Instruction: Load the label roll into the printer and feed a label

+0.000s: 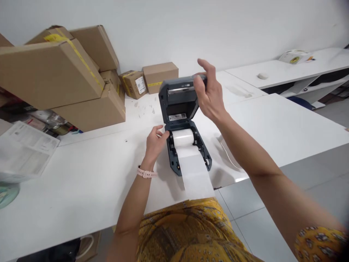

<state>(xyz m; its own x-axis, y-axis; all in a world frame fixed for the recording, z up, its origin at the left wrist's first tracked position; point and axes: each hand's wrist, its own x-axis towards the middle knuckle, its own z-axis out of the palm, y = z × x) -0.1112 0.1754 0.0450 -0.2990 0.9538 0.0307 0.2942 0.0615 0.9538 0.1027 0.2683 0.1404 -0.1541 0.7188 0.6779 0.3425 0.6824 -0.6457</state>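
Note:
A dark grey label printer (171, 160) stands on the white table with its lid (163, 94) raised. Inside the base lies a roll of white labels (183, 137), and its loose strip (195, 174) runs out over the front toward my body. My right hand (209, 92) grips the upper right edge of the lid, thumb on the near side. At the left side of the base, beside the roll holder, my left hand (156, 143) has its fingers apart, fingertips at the printer's edge. That hand holds nothing.
Cardboard boxes (89, 109) are stacked at the left, with two smaller ones, including a brown box (160, 76), against the wall. A white cable (229, 153) lies right of the printer. A clear plastic package (27, 149) sits at far left. The table's front edge is close to my body.

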